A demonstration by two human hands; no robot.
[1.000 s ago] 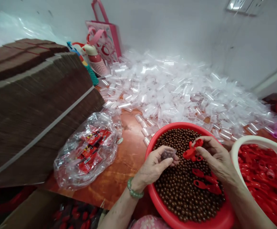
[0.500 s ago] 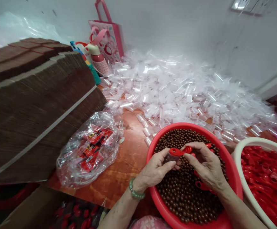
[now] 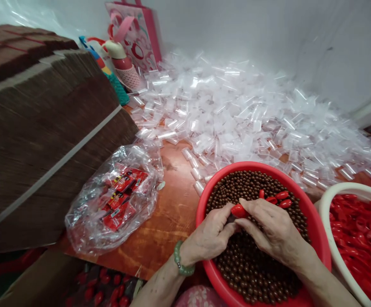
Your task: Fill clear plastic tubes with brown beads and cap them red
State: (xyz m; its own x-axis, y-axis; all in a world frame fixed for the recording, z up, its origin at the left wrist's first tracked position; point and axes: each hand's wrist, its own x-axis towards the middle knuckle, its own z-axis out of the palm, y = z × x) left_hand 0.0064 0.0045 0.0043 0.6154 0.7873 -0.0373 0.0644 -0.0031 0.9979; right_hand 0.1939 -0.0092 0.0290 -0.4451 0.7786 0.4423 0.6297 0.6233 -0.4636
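Above a red tub (image 3: 203,204) of small brown balls (image 3: 255,273), my hands meet around a small container. My left hand (image 3: 207,234), with a green bead bracelet (image 3: 181,259) at its wrist, is closed on the container's dark, see-through body, mostly hidden by the fingers. My right hand (image 3: 271,226) is closed on its shiny red plastic cap (image 3: 238,210), thumb and fingers pressing from the right. Several loose red plastic pieces (image 3: 282,195) lie on the balls just beyond my right hand.
A white tub (image 3: 324,204) of red plastic parts stands at the right. Clear plastic sleeves (image 3: 230,111) are heaped behind. At left are a clear bag (image 3: 86,230) with red packets and a strapped cardboard stack (image 3: 44,128). A bottle (image 3: 121,64) and pink bag (image 3: 153,34) stand behind.
The red piece's holed parts, spread between my hands before, now show as one rounded cap. My right hand has moved left and closed over it. The view has shifted slightly.
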